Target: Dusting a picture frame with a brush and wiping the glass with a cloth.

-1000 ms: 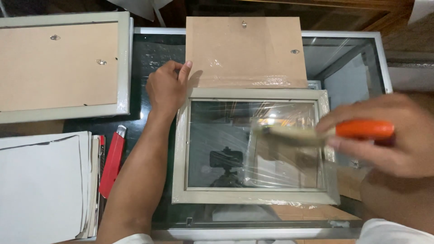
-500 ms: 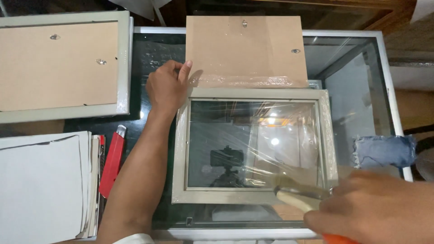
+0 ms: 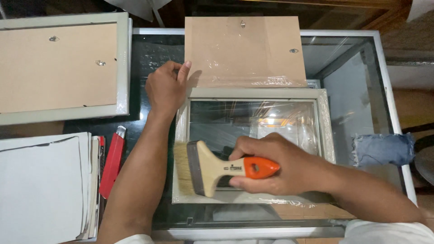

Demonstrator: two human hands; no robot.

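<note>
A pale grey picture frame [image 3: 322, 118] wrapped in clear film lies face down on the glass table, its glass pane showing. My right hand [image 3: 275, 165] grips a flat paintbrush [image 3: 212, 169] with a wooden body and orange handle tip; its bristles rest on the frame's left rail. My left hand [image 3: 166, 88] lies knuckles up at the frame's upper left corner, fingers curled, next to a brown backing board [image 3: 246, 49] that leans above the frame.
A second frame [image 3: 61, 68], back side up, lies at the far left. A stack of white sheets [image 3: 43, 190] sits at the lower left beside a red utility knife [image 3: 113, 160]. A scrap of denim cloth [image 3: 382, 149] lies at the right table edge [image 3: 395, 122].
My right hand swung the brush from the right side down past the frame's lower edge and now across to its left rail. My left hand stayed at the upper left corner.
</note>
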